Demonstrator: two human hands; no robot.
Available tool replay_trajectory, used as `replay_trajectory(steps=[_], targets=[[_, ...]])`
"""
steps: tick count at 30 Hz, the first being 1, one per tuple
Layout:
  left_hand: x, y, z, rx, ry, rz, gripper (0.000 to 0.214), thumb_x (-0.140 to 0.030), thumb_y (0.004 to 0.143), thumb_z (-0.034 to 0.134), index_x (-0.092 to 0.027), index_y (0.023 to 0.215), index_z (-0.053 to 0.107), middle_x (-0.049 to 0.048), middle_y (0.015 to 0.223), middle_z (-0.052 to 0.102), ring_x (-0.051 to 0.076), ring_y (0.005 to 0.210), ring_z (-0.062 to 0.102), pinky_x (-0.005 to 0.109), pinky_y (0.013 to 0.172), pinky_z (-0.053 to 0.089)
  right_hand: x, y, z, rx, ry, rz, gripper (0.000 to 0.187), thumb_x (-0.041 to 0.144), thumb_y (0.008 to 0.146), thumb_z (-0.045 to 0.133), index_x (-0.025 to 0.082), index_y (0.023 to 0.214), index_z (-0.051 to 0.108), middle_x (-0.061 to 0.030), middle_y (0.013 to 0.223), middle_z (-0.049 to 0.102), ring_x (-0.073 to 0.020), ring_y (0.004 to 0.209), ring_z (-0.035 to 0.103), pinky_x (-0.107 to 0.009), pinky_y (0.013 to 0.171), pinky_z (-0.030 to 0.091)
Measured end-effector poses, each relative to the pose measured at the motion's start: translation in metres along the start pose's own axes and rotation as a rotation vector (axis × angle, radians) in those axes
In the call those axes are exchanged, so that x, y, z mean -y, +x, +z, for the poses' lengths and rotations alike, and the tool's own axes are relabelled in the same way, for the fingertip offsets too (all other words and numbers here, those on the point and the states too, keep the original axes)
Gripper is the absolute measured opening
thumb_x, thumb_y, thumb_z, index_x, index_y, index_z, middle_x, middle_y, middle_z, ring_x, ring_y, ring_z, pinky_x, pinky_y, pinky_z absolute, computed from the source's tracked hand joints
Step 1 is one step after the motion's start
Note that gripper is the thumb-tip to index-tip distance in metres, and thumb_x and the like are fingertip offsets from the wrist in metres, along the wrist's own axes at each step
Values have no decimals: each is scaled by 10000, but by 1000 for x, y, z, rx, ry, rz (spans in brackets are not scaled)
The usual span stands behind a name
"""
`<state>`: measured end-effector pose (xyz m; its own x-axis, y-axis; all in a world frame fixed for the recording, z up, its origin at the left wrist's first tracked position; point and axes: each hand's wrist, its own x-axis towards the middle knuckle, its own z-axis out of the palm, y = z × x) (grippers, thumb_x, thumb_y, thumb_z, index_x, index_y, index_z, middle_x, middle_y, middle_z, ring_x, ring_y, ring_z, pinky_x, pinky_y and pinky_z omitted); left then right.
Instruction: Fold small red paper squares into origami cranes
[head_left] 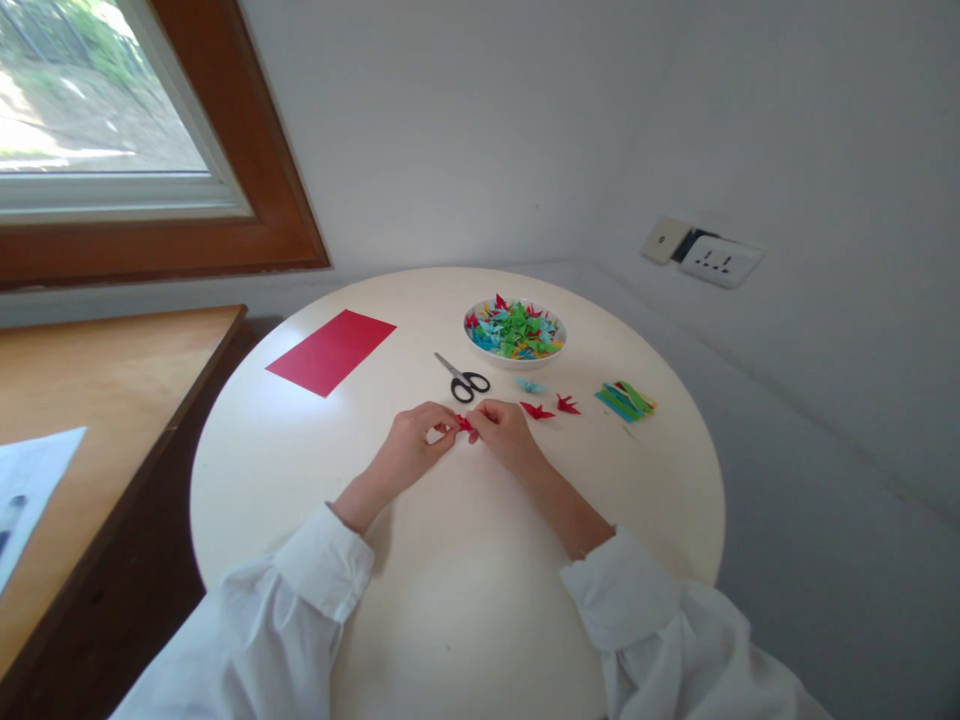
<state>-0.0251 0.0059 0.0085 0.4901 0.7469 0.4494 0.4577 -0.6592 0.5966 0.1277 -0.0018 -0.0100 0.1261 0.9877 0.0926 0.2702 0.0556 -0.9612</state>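
Observation:
Between my two hands, above the middle of the round table, is a small red folded paper piece (pixel 465 424), its exact shape partly covered by fingers. My left hand (pixel 420 436) pinches it from the left. From the right, my right hand (pixel 504 428) grips its other side with closed fingers. Scissors (pixel 466 382) with black handles lie just beyond my hands, blades pointing away to the left. Two red paper cranes (pixel 537 411) and a light blue paper crane (pixel 531 385) rest right of my right hand.
A white bowl (pixel 517 364) heaped with colourful folded paper cranes stands toward the back of the white round table (pixel 450 600). A red paper sheet (pixel 331 352) lies at left, a stack of coloured paper strips (pixel 626 401) at right. A wooden desk (pixel 112 370) borders the left.

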Motion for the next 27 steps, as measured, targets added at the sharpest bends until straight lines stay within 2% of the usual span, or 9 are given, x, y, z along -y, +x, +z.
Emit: replay_trajectory(steps=[12,17,21,24,27], targets=[[-3,0,-3,13,-49,8,99,-160,775,526,-185,730,610,23,752,681,124,652,606,214,603,443,3,1,-4,89,78,70,244,254,651,500,175,421,498,33,385,511,-79,387,405,-219,441,300],[-2,0,-1,-54,-121,-53,74,-218,770,553,-183,707,569,-5,665,627,108,608,560,201,567,426,3,2,-4,112,145,79,324,369,698,511,179,438,478,28,390,500,-77,381,392,-224,437,298],[4,1,3,-160,-234,-140,152,-292,763,582,-175,675,540,-13,622,581,103,586,530,217,578,429,5,2,-3,40,206,13,383,477,737,493,186,489,466,29,417,490,-84,404,416,-229,456,329],[8,2,6,-227,-339,-214,172,-303,732,620,-168,666,536,-14,615,570,103,586,533,223,575,430,6,2,-3,-35,247,-87,284,439,713,548,189,593,485,27,505,529,-97,472,475,-232,499,377],[10,4,7,-277,-404,-267,165,-287,699,646,-162,660,546,-3,634,586,111,605,552,232,586,439,5,0,-3,-47,272,-180,197,362,688,593,189,762,532,14,645,565,-119,599,546,-240,567,430]])
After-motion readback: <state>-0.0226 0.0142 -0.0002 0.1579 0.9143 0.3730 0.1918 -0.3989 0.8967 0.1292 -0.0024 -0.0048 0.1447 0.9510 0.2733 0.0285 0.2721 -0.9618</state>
